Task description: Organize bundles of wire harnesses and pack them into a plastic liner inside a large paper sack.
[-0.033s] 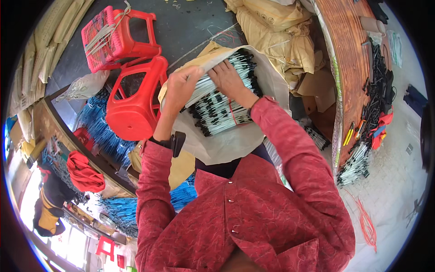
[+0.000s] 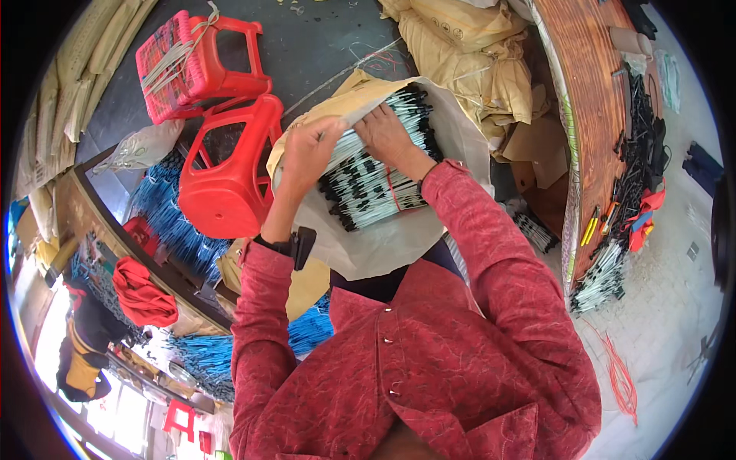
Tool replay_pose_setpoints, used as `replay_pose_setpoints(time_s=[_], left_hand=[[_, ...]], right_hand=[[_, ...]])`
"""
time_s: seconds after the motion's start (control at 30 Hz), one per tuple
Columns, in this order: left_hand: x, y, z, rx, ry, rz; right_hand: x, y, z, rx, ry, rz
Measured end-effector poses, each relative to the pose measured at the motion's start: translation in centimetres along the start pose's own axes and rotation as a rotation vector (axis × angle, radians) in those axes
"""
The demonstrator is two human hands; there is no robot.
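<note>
An open sack (image 2: 360,257), yellowish outside and whitish inside, stands in front of me. Bundles of thin pale sticks with black ends (image 2: 368,188) are packed in it, one with a red tie around it. My left hand (image 2: 308,149) is closed, pinching the sack's left far rim between thumb and fingers. Inside the sack, my right hand (image 2: 387,138) lies on top of the bundles. Its fingers stretch toward the far wall of the sack, and the fingertips are close to the rim.
Two red plastic stools (image 2: 222,199) lie to the left, one with a pink basket-like piece (image 2: 170,65). Blue sticks (image 2: 165,207) lie heaped beyond them. Yellow sacks (image 2: 468,61) slump at the far side. A wooden table (image 2: 586,100) at right holds pliers (image 2: 590,226) and black pieces.
My left hand has shifted slightly down along the sack's rim, covering some of the pale sticks that showed beside it. The right hand stays nearly in place.
</note>
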State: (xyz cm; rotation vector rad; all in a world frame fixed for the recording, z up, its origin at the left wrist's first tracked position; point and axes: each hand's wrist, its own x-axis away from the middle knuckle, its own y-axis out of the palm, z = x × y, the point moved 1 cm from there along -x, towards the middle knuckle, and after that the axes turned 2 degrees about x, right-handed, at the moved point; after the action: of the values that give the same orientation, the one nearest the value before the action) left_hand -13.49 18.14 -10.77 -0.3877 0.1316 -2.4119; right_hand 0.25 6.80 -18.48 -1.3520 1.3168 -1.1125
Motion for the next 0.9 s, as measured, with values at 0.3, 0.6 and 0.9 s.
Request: replay_pose_setpoints(time_s=[0.3,0.6,0.9], left_hand=[[3.3,2.5,1.0,-0.024,-0.064,-0.008],[1.0,1.2,1.1,-0.299,0.188,0.088],[5.3,-0.4,5.9,-0.276,0.076,0.193]], right_hand=[[-0.2,5.9,2.6,-0.289,0.198,-0.17],[-4.8,5.8,4.2,-0.322,0.108,-0.564],[-5.1,3.3,3.6,-0.315,0.069,-0.847]])
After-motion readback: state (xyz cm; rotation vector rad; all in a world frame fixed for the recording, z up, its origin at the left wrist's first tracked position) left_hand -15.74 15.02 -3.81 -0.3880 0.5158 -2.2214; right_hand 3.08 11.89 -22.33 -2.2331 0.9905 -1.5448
